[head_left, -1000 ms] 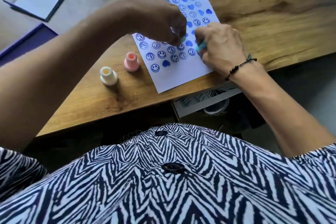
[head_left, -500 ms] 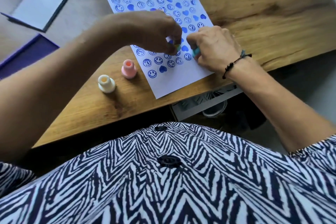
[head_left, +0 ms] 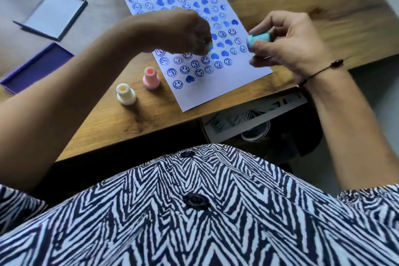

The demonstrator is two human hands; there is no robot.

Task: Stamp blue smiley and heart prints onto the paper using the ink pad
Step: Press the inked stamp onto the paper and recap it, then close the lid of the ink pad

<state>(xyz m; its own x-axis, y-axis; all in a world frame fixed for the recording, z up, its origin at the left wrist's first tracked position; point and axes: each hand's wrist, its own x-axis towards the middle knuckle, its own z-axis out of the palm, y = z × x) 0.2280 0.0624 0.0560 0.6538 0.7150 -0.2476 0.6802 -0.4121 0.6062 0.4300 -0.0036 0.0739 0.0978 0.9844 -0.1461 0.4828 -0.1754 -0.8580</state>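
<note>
A: where's everything rn?

B: my right hand [head_left: 287,43] pinches a teal stamp [head_left: 258,39] mid-right; left hand [head_left: 194,32] pinches another stamp [head_left: 58,45] over the paper [head_left: 216,93]. Ink pad [head_left: 37,67] far left.

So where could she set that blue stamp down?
Bare wood right of the paper, beyond her right hand gripping the blue stamp. Also the paper's blank bottom corner. Crowded: left, by the pink stamp and cream stamp.

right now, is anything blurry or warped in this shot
Head view: the right hand and its turquoise stamp are smeared by motion; the left hand is softer too; wide-angle bending curves the table edge; the pink stamp stays fairly crisp.
</note>
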